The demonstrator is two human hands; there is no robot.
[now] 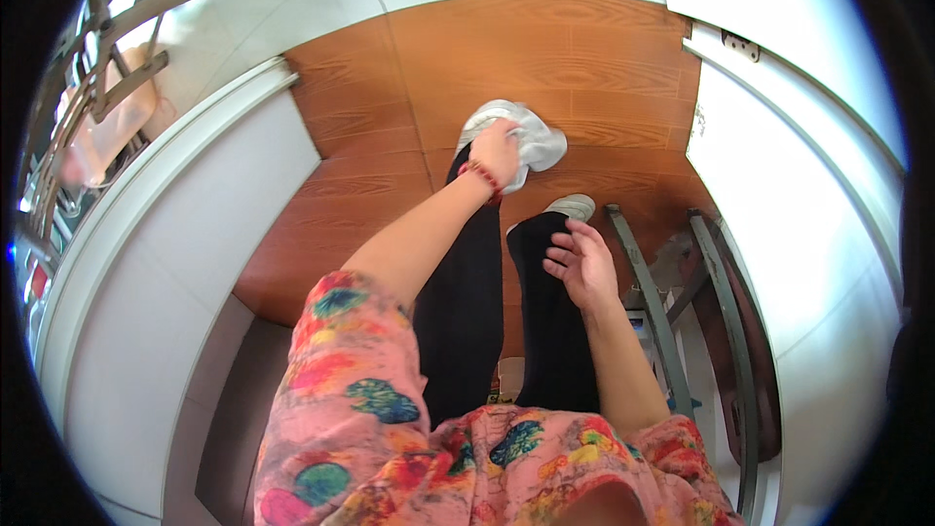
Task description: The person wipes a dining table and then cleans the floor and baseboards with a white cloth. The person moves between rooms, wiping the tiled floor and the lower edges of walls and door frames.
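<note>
My left hand [498, 153], a red beaded bracelet [480, 174] at its wrist, is closed on a white cloth [539, 145] low by my left shoe. The cloth hangs beside the white shoe [483, 115] and partly covers it; whether they touch cannot be told. My right hand [584, 263] is raised in front of my right leg, palm partly turned up, fingers apart and holding nothing. Beyond it shows my other white shoe [573, 205] on the wood-patterned floor [511, 44].
White walls or door frames flank me, with a door edge [694, 109] and metal hinge [741, 46] on the right. A folded metal-legged item [646, 292] leans by my right leg. A metal rack [139, 14] stands far left, beyond the low white wall [182, 153].
</note>
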